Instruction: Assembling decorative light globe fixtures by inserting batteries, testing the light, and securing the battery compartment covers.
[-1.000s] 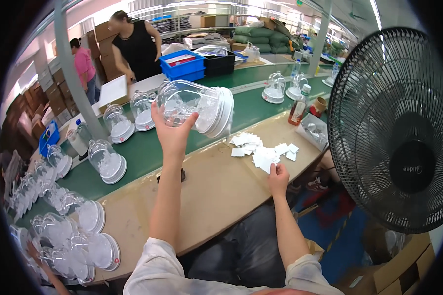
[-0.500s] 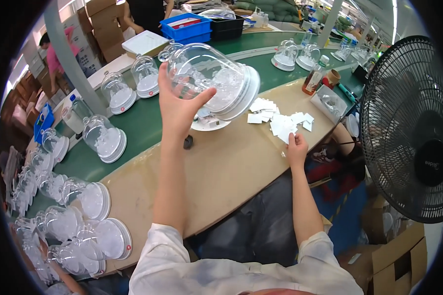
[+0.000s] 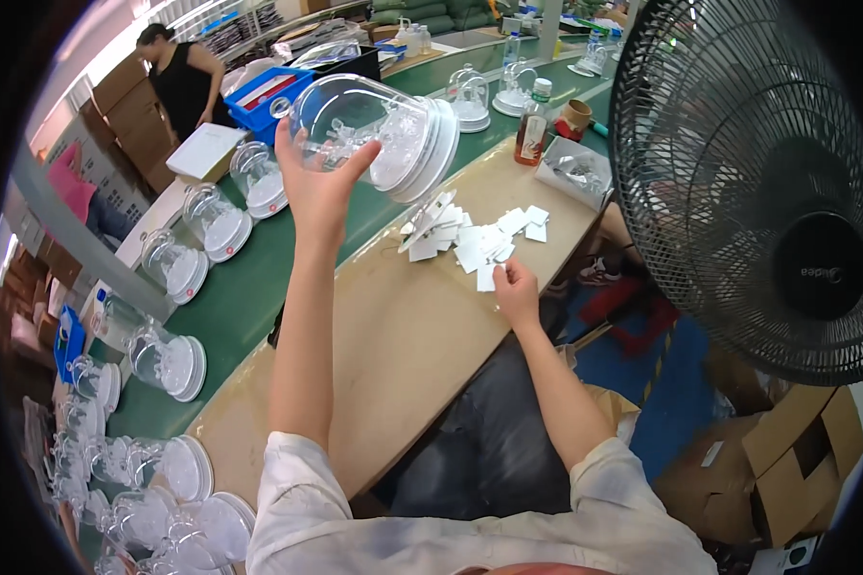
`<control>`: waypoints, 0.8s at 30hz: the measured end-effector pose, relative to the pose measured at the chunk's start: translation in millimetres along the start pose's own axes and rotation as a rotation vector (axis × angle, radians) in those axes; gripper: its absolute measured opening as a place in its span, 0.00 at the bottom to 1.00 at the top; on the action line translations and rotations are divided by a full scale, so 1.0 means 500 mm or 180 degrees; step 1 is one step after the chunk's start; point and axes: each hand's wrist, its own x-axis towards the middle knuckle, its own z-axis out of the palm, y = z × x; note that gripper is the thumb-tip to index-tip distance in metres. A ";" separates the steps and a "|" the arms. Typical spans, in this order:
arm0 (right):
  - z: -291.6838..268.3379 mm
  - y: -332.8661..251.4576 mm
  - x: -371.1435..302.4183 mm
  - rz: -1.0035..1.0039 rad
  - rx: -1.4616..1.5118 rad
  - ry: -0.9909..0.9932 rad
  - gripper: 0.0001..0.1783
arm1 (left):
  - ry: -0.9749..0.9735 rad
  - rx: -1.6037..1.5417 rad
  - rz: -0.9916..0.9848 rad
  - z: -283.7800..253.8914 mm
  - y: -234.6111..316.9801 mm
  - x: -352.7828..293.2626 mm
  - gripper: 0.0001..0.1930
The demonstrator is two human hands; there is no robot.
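Observation:
My left hand [image 3: 318, 196] is wrapped round a clear dome ornament [image 3: 369, 103] with a white round base and holds it tilted above the table, knob toward the left. Inside the dome, frosted clear figures show. A pinch of my right hand [image 3: 518, 295] grips a small white square card [image 3: 486, 277] near the table's front edge. Just beyond that hand lies a loose pile of white cards [image 3: 484, 241]. Below the raised dome, a thin white disc [image 3: 426, 222] stands at the pile's left side; I cannot make out its details.
More dome ornaments [image 3: 168, 359] line the green surface [image 3: 235, 345] on the left. At the right stand a black fan [image 3: 758, 192], an amber bottle [image 3: 532, 125], a tape roll [image 3: 573, 115] and a clear-wrapped box [image 3: 573, 172]. A person [image 3: 184, 81] stands behind a blue bin [image 3: 264, 101].
The view has swung, shifting the table scene leftward and the fan nearer. Both hands keep their holds. The white disc under the dome now shows nearly edge-on.

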 end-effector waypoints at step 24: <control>-0.013 -0.016 -0.001 -0.0049 -0.0008 -0.0087 0.11 | -0.0699 0.1761 0.1400 0.358 -0.304 0.140 0.60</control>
